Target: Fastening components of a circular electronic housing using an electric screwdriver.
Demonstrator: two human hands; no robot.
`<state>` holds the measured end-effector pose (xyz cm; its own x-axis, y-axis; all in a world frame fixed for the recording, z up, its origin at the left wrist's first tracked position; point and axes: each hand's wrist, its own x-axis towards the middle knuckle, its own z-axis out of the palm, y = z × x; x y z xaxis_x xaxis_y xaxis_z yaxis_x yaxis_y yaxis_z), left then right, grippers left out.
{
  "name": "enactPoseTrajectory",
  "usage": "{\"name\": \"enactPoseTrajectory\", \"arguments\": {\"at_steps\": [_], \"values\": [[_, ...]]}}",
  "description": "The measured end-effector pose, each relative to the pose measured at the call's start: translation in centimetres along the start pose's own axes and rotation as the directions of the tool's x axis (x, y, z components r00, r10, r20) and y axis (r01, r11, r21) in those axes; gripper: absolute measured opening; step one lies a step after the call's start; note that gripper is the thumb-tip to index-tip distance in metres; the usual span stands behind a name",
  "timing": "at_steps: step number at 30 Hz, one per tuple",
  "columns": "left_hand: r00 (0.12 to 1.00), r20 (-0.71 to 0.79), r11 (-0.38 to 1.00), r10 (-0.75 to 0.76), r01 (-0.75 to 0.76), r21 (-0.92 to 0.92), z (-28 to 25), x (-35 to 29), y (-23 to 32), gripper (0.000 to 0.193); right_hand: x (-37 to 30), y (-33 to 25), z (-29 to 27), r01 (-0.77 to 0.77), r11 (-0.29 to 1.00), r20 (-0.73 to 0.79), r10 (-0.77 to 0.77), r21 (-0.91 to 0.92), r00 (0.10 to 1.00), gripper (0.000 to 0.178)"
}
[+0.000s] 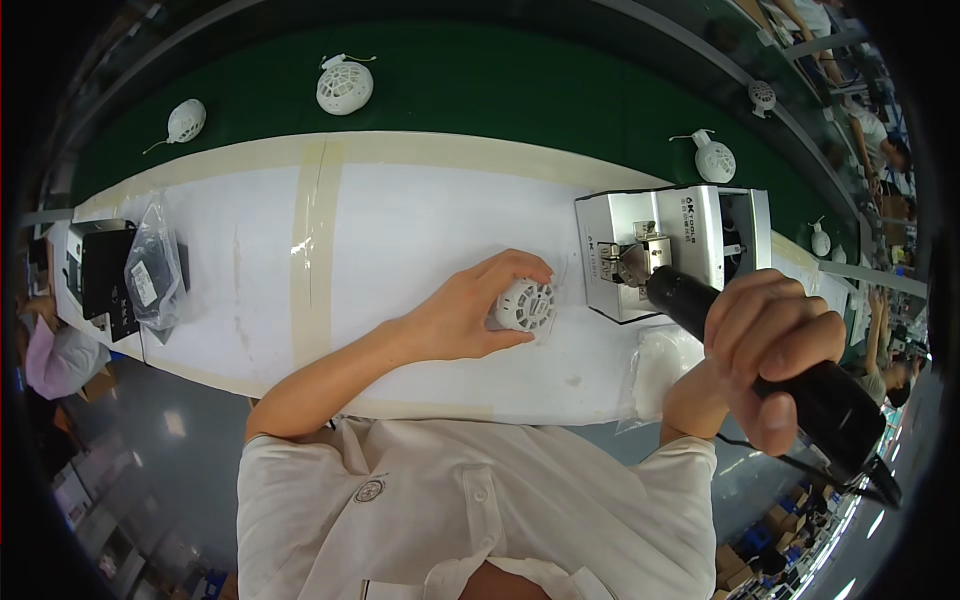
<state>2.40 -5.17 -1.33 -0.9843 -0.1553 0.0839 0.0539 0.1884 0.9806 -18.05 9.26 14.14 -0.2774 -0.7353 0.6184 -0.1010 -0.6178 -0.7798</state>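
Observation:
My left hand (pixel 462 308) rests on the white worktop with its fingers curled around a round white slotted housing (pixel 525 305), its patterned face turned up. My right hand (pixel 765 350) grips a black corded electric screwdriver (pixel 822 400) raised on the right. The screwdriver's tip meets the metal outlet of a silver screw feeder (pixel 655 250); whether a screw sits on the bit is too small to tell.
Several similar white housings with thin cords, one a larger ball (pixel 344 86), lie on the green belt (pixel 480 80) beyond the worktop. A clear plastic bag (pixel 156 275) covers part of a black-and-silver box (pixel 105 275) at left. Another plastic bag (pixel 660 365) lies near my right forearm.

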Motion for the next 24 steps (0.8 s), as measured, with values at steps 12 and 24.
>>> {"name": "enactPoseTrajectory", "arguments": {"at_steps": [12, 24], "values": [[0.987, -0.157, 0.999, -0.033, 0.035, 0.015, 0.4, 0.4, -0.1, 0.059, -0.4, 2.9, 0.5, -0.113, 0.964, 0.081, 0.096, 0.242, 0.992, 0.019], [0.983, -0.177, 0.999, -0.052, 0.053, 0.0, 0.7, 0.3, -0.4, 0.06, -0.9, -0.1, -1.1, -0.011, 0.997, 0.042, 0.014, -0.071, 0.999, 0.025]]}}
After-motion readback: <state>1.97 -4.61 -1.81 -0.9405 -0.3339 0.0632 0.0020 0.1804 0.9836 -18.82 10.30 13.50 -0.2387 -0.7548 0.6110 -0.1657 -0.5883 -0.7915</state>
